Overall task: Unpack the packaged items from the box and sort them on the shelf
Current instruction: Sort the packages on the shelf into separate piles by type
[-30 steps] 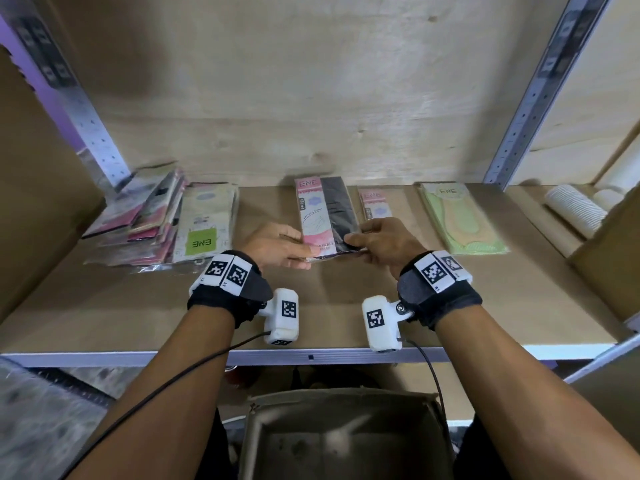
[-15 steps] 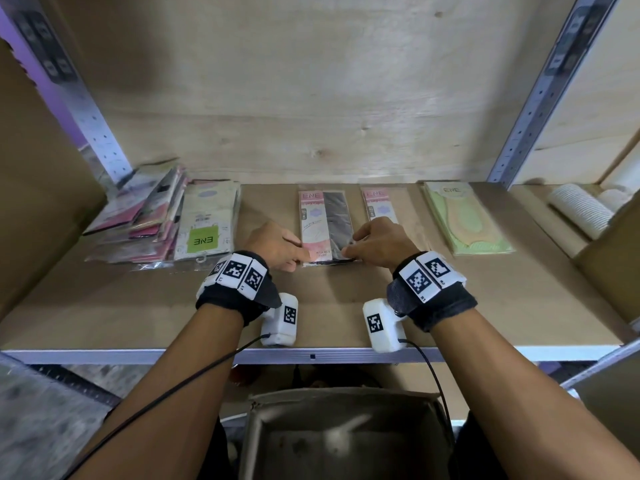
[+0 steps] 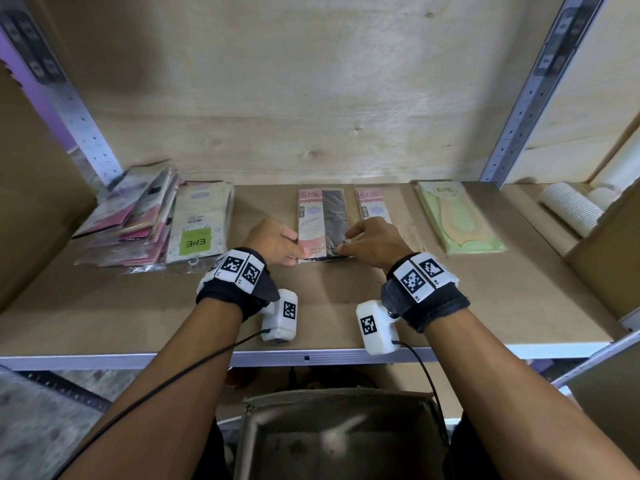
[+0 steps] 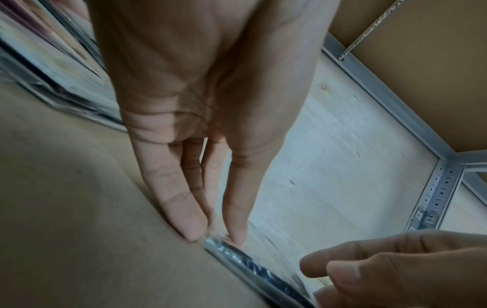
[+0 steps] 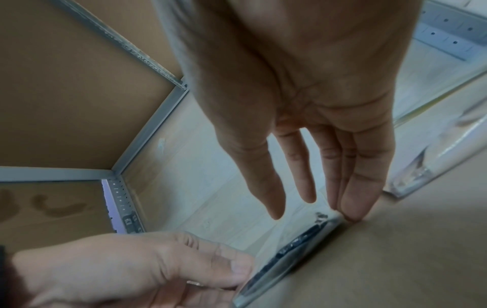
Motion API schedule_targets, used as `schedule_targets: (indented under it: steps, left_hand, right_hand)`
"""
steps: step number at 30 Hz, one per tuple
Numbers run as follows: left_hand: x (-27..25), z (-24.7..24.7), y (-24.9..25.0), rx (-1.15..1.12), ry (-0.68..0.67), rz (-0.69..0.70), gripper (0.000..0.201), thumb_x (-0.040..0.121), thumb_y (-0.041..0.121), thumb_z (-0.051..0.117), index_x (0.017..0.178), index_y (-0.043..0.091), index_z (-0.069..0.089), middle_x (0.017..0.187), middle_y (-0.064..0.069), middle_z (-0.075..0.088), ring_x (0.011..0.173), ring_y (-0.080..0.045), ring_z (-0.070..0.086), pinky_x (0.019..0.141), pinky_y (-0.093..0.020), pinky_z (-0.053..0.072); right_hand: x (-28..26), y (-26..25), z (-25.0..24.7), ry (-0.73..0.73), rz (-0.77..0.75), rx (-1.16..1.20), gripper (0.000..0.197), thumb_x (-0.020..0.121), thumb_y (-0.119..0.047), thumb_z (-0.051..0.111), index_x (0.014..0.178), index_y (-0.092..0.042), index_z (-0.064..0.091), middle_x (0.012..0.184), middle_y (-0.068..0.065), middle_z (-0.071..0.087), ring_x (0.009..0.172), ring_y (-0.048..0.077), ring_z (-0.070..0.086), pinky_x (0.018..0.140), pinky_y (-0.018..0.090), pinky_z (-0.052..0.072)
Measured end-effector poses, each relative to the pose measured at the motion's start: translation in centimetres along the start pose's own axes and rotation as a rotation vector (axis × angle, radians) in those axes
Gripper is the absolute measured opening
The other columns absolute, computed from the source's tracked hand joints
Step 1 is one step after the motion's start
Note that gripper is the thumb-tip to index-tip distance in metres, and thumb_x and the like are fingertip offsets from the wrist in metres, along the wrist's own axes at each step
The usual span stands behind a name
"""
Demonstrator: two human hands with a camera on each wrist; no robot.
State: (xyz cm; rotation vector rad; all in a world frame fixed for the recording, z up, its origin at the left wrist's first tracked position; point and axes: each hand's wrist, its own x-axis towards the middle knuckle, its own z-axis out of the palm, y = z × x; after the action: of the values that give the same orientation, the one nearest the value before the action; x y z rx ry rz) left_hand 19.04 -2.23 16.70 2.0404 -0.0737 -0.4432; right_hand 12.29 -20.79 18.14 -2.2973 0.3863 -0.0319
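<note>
A pink-and-black packet [image 3: 322, 223] lies flat on the shelf board [image 3: 485, 306], at the middle. My left hand [image 3: 296, 244] is at its near left corner; in the left wrist view the thumb and fingertips [image 4: 195, 233] meet on the packet's edge [image 4: 237, 262] and pinch it. My right hand [image 3: 344, 242] hovers at the near right corner with straight, spread fingers. In the right wrist view its outer fingertips [image 5: 353, 214] touch the packet's corner [image 5: 290, 248], while the thumb stays off it. The cardboard box [image 3: 339, 441] stands open below the shelf's front edge.
A loose pile of packets [image 3: 138, 223] and a white packet with a green label [image 3: 199, 223] lie at the left. A pink packet [image 3: 372, 206] and a green one [image 3: 457, 220] lie to the right. A sleeve of paper cups [image 3: 571, 209] and a carton [image 3: 613, 244] fill the far right.
Both hands carried the pink-and-black packet further back and laid it flat on the shelf. The right hand's fingers have straightened and loosened from it.
</note>
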Motion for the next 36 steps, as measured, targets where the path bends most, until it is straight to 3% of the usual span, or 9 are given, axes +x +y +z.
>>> schedule_targets:
  steps: [5, 8, 14, 19, 22, 26, 29, 31, 36]
  left_hand:
    - [0.1, 0.0, 0.1, 0.0, 0.008, -0.006, 0.056, 0.076, -0.003, 0.083, 0.127, -0.008, 0.061, 0.109, -0.019, 0.069, 0.086, -0.029, 0.071, 0.088, -0.04, 0.059]
    - [0.0, 0.0, 0.1, 0.015, 0.007, -0.009, 0.055, 0.077, -0.004, 0.082, 0.128, -0.008, 0.06, 0.113, -0.021, 0.069, 0.087, -0.03, 0.071, 0.089, -0.04, 0.059]
    - [-0.2, -0.2, 0.1, 0.024, -0.002, -0.004, 0.055, 0.077, -0.004, 0.081, 0.128, -0.007, 0.061, 0.114, -0.022, 0.07, 0.089, -0.03, 0.072, 0.088, -0.04, 0.059]
    - [-0.5, -0.6, 0.4, 0.008, 0.038, -0.004, 0.052, 0.08, 0.005, 0.082, 0.126, -0.004, 0.061, 0.114, -0.021, 0.07, 0.081, -0.025, 0.072, 0.076, -0.034, 0.063]
    - [-0.7, -1.7, 0.4, -0.015, 0.071, 0.013, 0.049, 0.082, 0.011, 0.082, 0.125, 0.0, 0.062, 0.113, -0.019, 0.069, 0.086, -0.028, 0.072, 0.084, -0.036, 0.06]
    - [-1.2, -4.3, -0.2, -0.019, 0.17, 0.06, 0.042, 0.084, 0.022, 0.081, 0.12, 0.007, 0.067, 0.103, -0.01, 0.072, 0.089, -0.026, 0.075, 0.091, -0.037, 0.06]
    - [-1.5, -6.8, -0.5, -0.05, 0.267, 0.087, 0.029, 0.087, 0.019, 0.077, 0.113, 0.008, 0.071, 0.101, -0.013, 0.073, 0.086, -0.026, 0.074, 0.083, -0.036, 0.062]
    - [-1.7, -8.8, -0.7, -0.09, 0.324, 0.106, 0.022, 0.089, 0.015, 0.074, 0.11, 0.008, 0.071, 0.101, -0.016, 0.073, 0.08, -0.025, 0.07, 0.08, -0.035, 0.062]
    - [-2.4, -14.0, -2.3, -0.107, 0.44, 0.123, 0.02, 0.091, 0.011, 0.071, 0.11, 0.006, 0.071, 0.09, -0.012, 0.072, 0.07, -0.022, 0.066, 0.071, -0.029, 0.062]
  right_hand:
    - [0.2, 0.0, 0.1, 0.023, -0.014, -0.014, 0.035, 0.078, -0.021, 0.079, 0.103, 0.003, 0.071, 0.11, 0.017, 0.071, 0.104, 0.022, 0.066, 0.086, 0.031, 0.053]
    - [0.3, 0.1, 0.2, 0.012, -0.008, -0.007, 0.029, 0.078, -0.021, 0.08, 0.1, -0.003, 0.073, 0.105, 0.011, 0.073, 0.103, 0.019, 0.066, 0.079, 0.023, 0.05]
    - [0.0, 0.0, 0.0, -0.007, 0.001, 0.036, 0.021, 0.078, -0.023, 0.08, 0.096, -0.014, 0.072, 0.103, 0.002, 0.07, 0.105, 0.016, 0.063, 0.083, 0.022, 0.047]
    - [0.0, 0.1, 0.0, 0.011, -0.014, 0.033, 0.026, 0.078, -0.024, 0.08, 0.1, -0.015, 0.07, 0.103, 0.001, 0.069, 0.102, 0.016, 0.062, 0.083, 0.024, 0.048]
    - [0.1, 0.1, 0.0, 0.046, -0.052, 0.046, 0.022, 0.078, -0.02, 0.077, 0.098, -0.015, 0.07, 0.097, 0.0, 0.071, 0.095, 0.014, 0.065, 0.075, 0.021, 0.049]
    - [0.1, -0.9, 0.3, 0.063, -0.146, 0.091, 0.011, 0.084, -0.019, 0.073, 0.096, -0.017, 0.071, 0.081, -0.008, 0.068, 0.076, 0.003, 0.062, 0.062, 0.013, 0.046]
    - [0.4, -2.2, 1.2, 0.003, -0.154, 0.168, 0.008, 0.087, -0.013, 0.07, 0.095, -0.01, 0.071, 0.08, 0.003, 0.071, 0.071, 0.011, 0.065, 0.065, 0.022, 0.054]
    - [0.9, -3.4, 2.3, -0.055, -0.128, 0.24, 0.008, 0.089, -0.006, 0.066, 0.096, -0.003, 0.069, 0.08, 0.009, 0.068, 0.066, 0.016, 0.062, 0.056, 0.023, 0.053]
    - [2.7, -7.6, 6.4, -0.18, -0.118, 0.281, 0.004, 0.093, -0.005, 0.061, 0.095, -0.003, 0.063, 0.076, 0.011, 0.065, 0.062, 0.021, 0.063, 0.058, 0.03, 0.056]
